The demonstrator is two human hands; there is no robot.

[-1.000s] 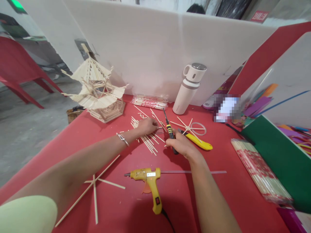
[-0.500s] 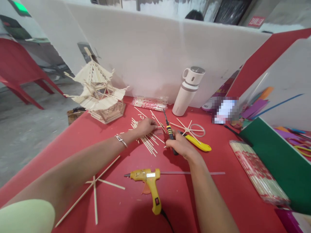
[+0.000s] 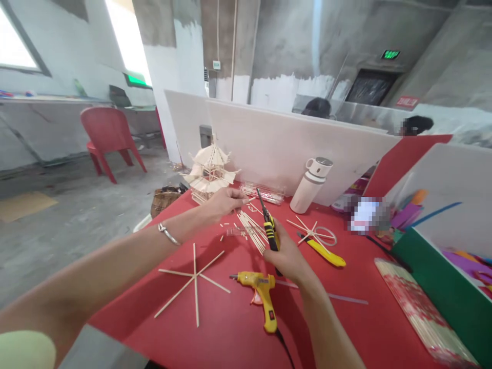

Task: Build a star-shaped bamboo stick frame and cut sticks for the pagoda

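My left hand (image 3: 226, 201) is raised over the far side of the red table, with its fingertips pinched on a thin wooden stick (image 3: 249, 200). In my right hand (image 3: 286, 253) is a pair of needle-nose pliers (image 3: 270, 233) with black and yellow handles, its narrow tip pointing up and away. Between and below the hands lies a pile of loose wooden sticks (image 3: 251, 230). Nearer to me are a star of joined sticks (image 3: 195, 275) and a yellow glue gun (image 3: 258, 287) lying on its side.
A pagoda model of sticks (image 3: 211, 171) stands at the back left. On the right are a second stick star (image 3: 309, 232), a yellow utility knife (image 3: 326, 253), a white flask (image 3: 307, 192), a packet of sticks (image 3: 418, 307) and a green box (image 3: 442, 271). A white partition (image 3: 265, 138) rises behind.
The view has tilted up and swung left. My left hand has lifted off the stick pile, fingers pinched on a stick. My right hand still holds the pliers.
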